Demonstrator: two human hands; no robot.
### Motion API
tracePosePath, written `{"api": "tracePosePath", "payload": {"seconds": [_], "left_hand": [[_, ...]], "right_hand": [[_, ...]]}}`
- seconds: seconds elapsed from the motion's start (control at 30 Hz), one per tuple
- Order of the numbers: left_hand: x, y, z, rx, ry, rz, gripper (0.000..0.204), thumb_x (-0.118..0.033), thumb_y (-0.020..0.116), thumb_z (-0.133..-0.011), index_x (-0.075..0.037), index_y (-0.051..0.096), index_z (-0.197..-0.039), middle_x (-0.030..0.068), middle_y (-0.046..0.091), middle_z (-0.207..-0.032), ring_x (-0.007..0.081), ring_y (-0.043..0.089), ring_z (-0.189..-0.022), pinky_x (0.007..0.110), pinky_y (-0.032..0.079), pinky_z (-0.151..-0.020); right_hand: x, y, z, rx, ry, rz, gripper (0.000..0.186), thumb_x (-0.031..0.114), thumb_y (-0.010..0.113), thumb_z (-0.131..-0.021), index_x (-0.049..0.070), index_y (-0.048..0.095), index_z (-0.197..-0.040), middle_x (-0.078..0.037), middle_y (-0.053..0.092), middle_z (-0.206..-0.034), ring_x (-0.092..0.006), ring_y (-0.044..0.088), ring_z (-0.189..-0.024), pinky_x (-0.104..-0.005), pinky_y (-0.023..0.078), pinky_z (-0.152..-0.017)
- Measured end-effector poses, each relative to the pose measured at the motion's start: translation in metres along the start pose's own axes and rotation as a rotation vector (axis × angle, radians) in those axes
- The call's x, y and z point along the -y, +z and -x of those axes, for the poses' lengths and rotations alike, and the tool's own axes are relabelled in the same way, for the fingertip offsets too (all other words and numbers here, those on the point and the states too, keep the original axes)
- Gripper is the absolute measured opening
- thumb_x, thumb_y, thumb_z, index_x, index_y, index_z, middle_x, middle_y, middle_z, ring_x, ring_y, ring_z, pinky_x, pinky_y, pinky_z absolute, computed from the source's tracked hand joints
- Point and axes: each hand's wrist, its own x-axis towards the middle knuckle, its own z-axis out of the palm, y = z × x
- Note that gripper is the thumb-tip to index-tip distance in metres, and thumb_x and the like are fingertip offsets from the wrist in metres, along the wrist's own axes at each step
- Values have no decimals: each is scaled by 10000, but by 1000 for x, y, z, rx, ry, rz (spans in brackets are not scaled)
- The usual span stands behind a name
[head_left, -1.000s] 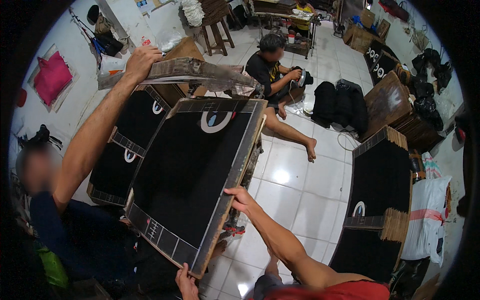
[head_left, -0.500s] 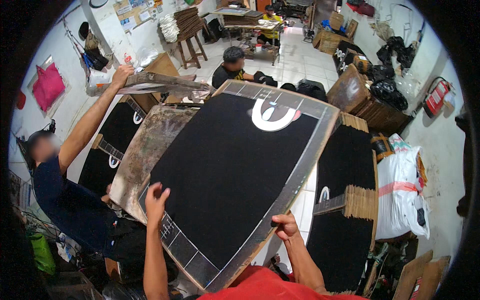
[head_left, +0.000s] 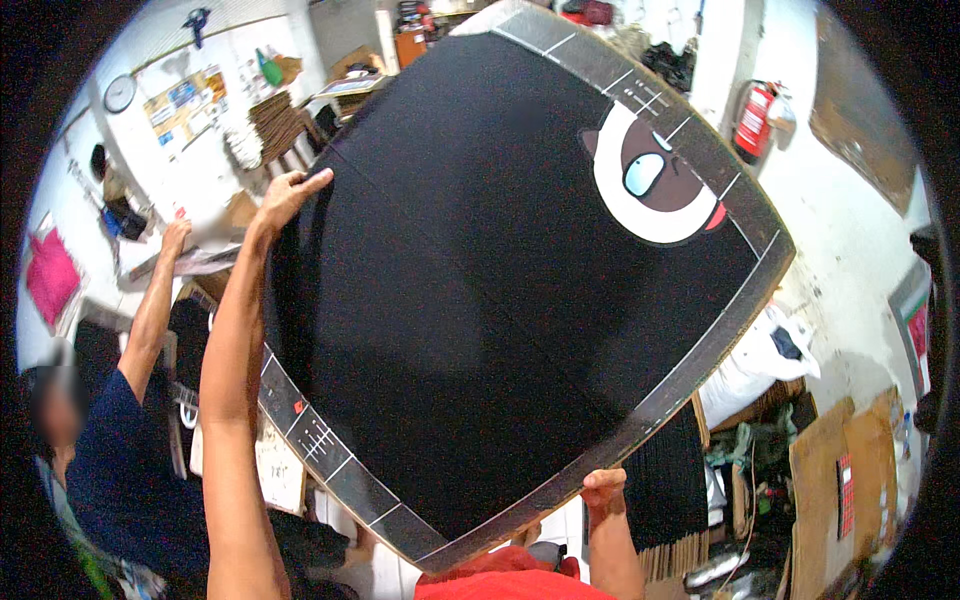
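A large flat board (head_left: 590, 462) fills the middle of the view, tilted up. Black fabric (head_left: 480, 260) covers it, framed by a grey border with white lines. Near its right corner is a white and brown cartoon print (head_left: 655, 180) with a pale blue eye. At the board's left side, my left hand (head_left: 287, 203) is closed on the edge, thumb over the fabric; its other fingers are partly hidden. My right hand (head_left: 606, 488) grips the lower right edge, thumb on top and fingers underneath.
A co-worker in a navy shirt (head_left: 140, 470) stands at left, one arm raised. Stacked black boards (head_left: 665, 490) lie beyond my right hand, with a white sack (head_left: 760, 360) and leaning brown panels (head_left: 840, 480) farther right. A red fire extinguisher (head_left: 755, 122) hangs on the wall.
The board has risen and come closer, hiding more of the room. My left hand has gone from loose above the lower left corner to gripping the left edge. The view has turned.
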Motion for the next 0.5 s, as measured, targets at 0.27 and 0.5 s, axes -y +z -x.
{"api": "tracePosePath", "payload": {"seconds": [0.27, 0.5], "left_hand": [[-58, 23, 47, 15, 241, 407, 377, -373, 750, -734, -104, 540, -572, -53, 476, -549, 49, 402, -475, 246, 291, -444], [-70, 110, 142, 159, 643, 198, 339, -338, 809, -632, -35, 660, -661, 0, 585, -561, 80, 498, -521, 271, 393, -492]], "right_hand": [[-71, -33, 73, -518, 62, -32, 233, -22, 667, -655, -8, 637, -886, -119, 647, -864, -255, 628, -770, -371, 514, -722], [-135, -8, 146, -812, 479, 1704, 204, 193, 543, -816, 20, 650, -801, -180, 636, -737, -257, 640, -748, -344, 488, -671]]}}
